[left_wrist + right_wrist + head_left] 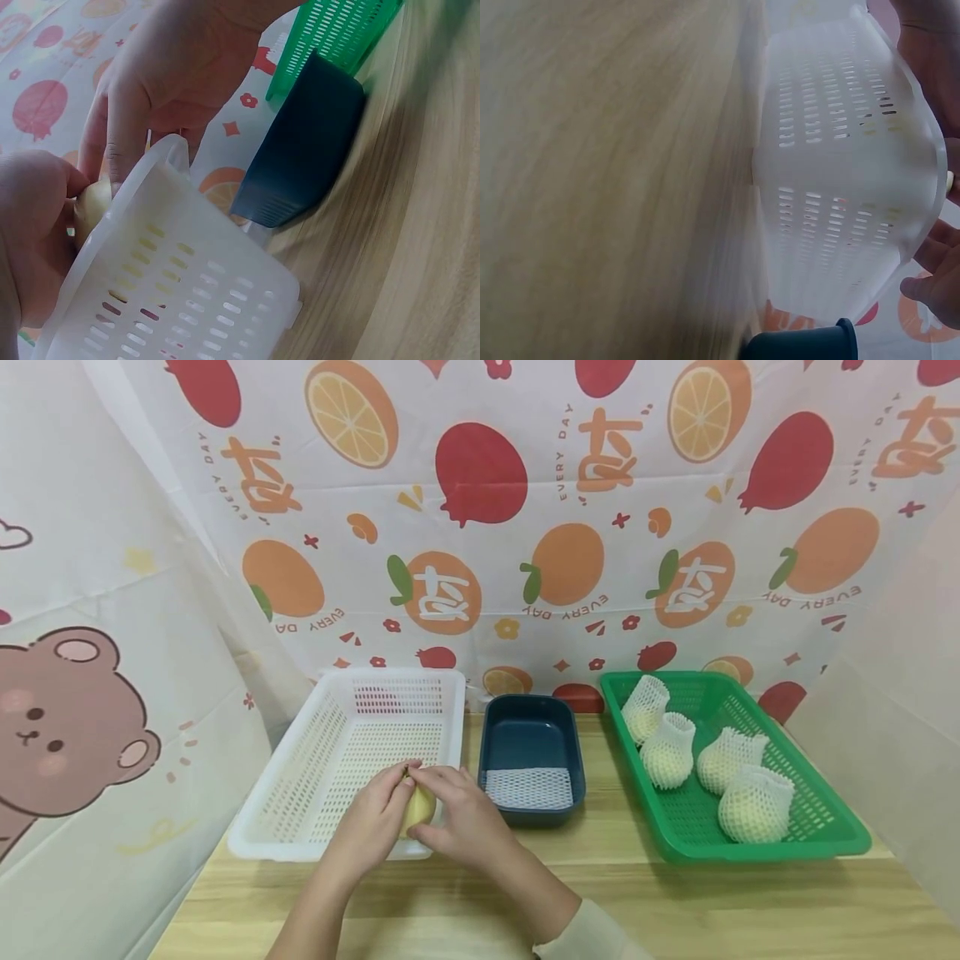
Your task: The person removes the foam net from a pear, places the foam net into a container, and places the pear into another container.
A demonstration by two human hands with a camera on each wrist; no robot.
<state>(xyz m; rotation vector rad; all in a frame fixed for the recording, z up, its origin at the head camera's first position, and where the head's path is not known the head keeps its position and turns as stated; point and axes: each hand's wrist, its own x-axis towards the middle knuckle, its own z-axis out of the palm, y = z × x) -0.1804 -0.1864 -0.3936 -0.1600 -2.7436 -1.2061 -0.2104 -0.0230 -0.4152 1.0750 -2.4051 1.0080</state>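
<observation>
A yellow pear [418, 810] with a dark stem is held between both hands, over the near right corner of the white basket [251, 810]. My left hand [375, 814] grips it from the left, its thumb along the fruit near the stem. On the other side my right hand [468, 818] has its fingers over the top and its thumb low on the pear. In the left wrist view, part of the pear [91, 208] shows above the basket rim. The hands hide much of the fruit.
Right of the white basket stands a dark blue tray [528, 727] with a flattened white foam net [528, 788] in it. Further right, a green basket [757, 852] holds several pears in foam nets [753, 810]. A printed cloth [480, 560] hangs behind the wooden table [480, 910].
</observation>
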